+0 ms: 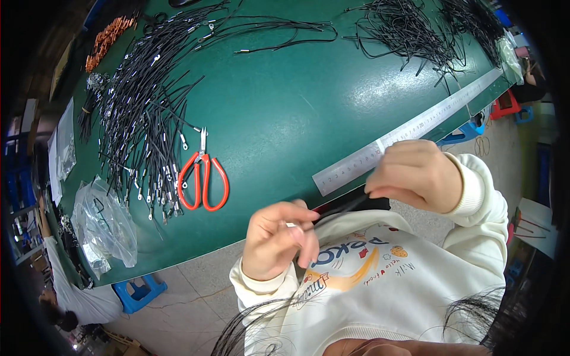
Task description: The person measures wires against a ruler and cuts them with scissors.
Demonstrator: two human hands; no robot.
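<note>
Just off the table's near edge, my left hand [278, 240] is closed, its fingertips pinching a thin black cable [347, 207]. A small pale bit shows between those fingers, too blurred to name. The cable runs up to the right toward my right hand [415, 176], whose fingers are pressed together around its other end. That hand is over the near edge of a steel ruler [350, 170] lying slantwise along the table edge. Left of my left hand lie red-handled cutters [203, 178], jaws pointing away. Past them spreads a big pile of black cables with metal ring terminals [142, 95].
More black cables [409, 38] lie in a heap at the far right of the green table [273, 113]. Copper-coloured pieces [108, 41] sit at the far left. A clear plastic bag [105, 222] rests at the near left corner. A blue stool [139, 292] stands below.
</note>
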